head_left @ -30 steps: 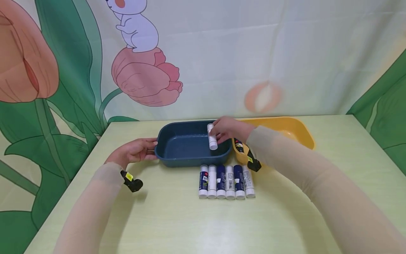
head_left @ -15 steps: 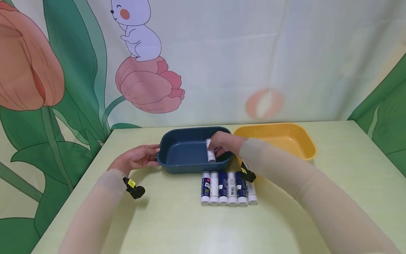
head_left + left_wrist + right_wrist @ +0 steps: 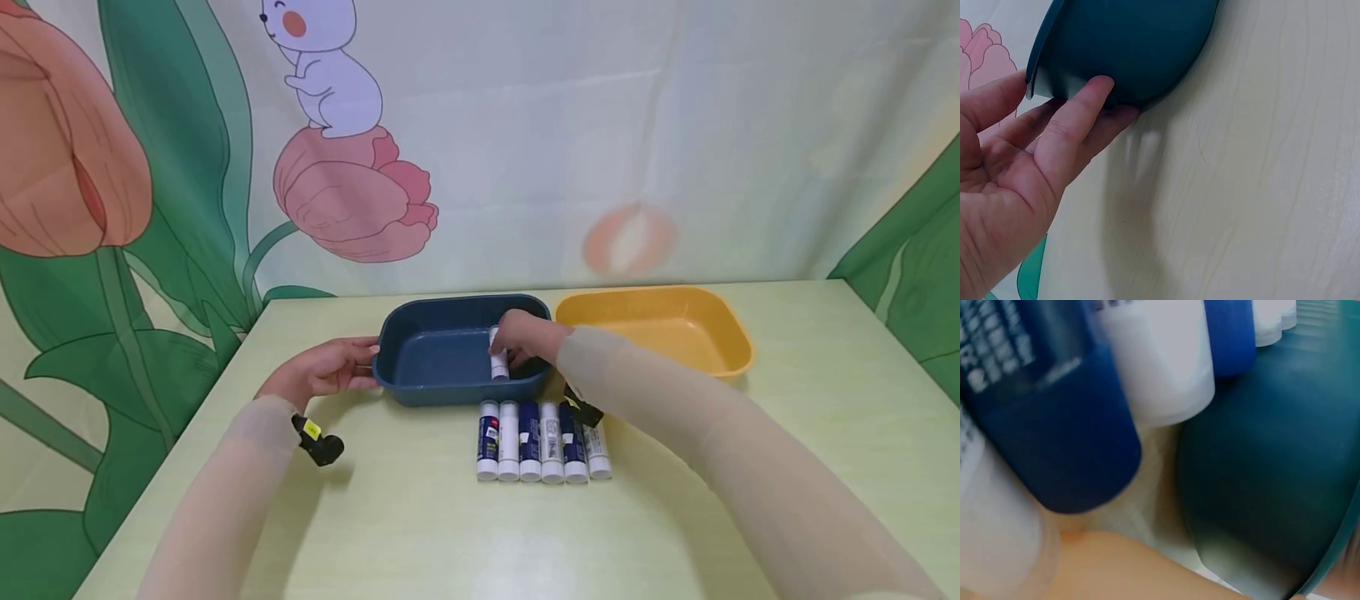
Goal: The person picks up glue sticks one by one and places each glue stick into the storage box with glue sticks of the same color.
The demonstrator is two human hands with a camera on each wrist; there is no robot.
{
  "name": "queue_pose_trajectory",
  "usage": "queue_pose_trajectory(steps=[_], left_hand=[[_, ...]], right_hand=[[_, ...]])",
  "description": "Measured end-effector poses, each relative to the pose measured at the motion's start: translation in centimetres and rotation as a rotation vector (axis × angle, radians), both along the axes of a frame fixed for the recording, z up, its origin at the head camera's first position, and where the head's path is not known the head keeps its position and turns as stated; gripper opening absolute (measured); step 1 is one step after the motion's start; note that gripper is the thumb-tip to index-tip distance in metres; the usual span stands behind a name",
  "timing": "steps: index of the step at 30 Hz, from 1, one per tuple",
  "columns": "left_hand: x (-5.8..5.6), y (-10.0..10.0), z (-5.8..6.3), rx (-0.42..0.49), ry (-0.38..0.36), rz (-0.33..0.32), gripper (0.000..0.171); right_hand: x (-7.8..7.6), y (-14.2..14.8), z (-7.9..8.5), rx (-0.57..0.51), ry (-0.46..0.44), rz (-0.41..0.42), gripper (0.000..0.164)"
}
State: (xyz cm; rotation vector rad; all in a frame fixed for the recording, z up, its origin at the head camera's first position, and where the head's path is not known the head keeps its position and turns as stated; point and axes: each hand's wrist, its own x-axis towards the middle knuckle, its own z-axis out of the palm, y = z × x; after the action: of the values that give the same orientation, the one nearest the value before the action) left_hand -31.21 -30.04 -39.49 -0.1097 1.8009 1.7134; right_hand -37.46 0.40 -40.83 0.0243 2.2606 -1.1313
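My right hand (image 3: 527, 337) pinches a white glue stick (image 3: 498, 358), held upright inside the dark blue bin (image 3: 431, 396) near its right end. My left hand (image 3: 330, 367) is at the bin's left end. In the left wrist view, the left hand's fingers (image 3: 1079, 125) lie extended against the outer wall and at the rim of the bin (image 3: 1129, 50). Several glue sticks (image 3: 529, 442), white and navy with white ends, lie side by side in front of the bin. The right wrist view shows them close up, a navy glue stick (image 3: 1066, 431) foremost; the held one is out of that view.
A yellow bin (image 3: 738, 354) stands to the right of the blue one, partly covered by my right sleeve (image 3: 675, 408). Both bins are near the back edge of the pale table (image 3: 375, 533). A printed curtain (image 3: 510, 167) hangs behind.
My right hand has lowered the white glue stick from above the blue bin's right end down into it. The left hand stays at the bin's left end. The head view has shifted slightly.
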Motion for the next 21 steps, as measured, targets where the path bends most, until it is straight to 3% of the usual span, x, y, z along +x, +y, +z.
queue_pose_trajectory(steps=[5, 11, 15, 21], left_hand=[[0.0, 0.3, 0.0, 0.002, -0.007, 0.017, 0.061], [-0.1, 0.3, -0.2, 0.009, -0.004, 0.001, 0.062], [-0.2, 0.2, -0.1, 0.014, 0.002, -0.001, 0.063], [-0.1, 0.1, -0.2, 0.010, 0.006, 0.000, 0.062]], right_hand=[[2.1, 0.4, 2.0, 0.013, 0.021, 0.018, 0.067], [2.5, 1.6, 5.1, 0.014, 0.023, 0.063, 0.072], [2.9, 2.9, 8.8, -0.058, 0.069, 0.095, 0.063], [5.5, 5.9, 15.3, -0.129, 0.205, 0.137, 0.048]])
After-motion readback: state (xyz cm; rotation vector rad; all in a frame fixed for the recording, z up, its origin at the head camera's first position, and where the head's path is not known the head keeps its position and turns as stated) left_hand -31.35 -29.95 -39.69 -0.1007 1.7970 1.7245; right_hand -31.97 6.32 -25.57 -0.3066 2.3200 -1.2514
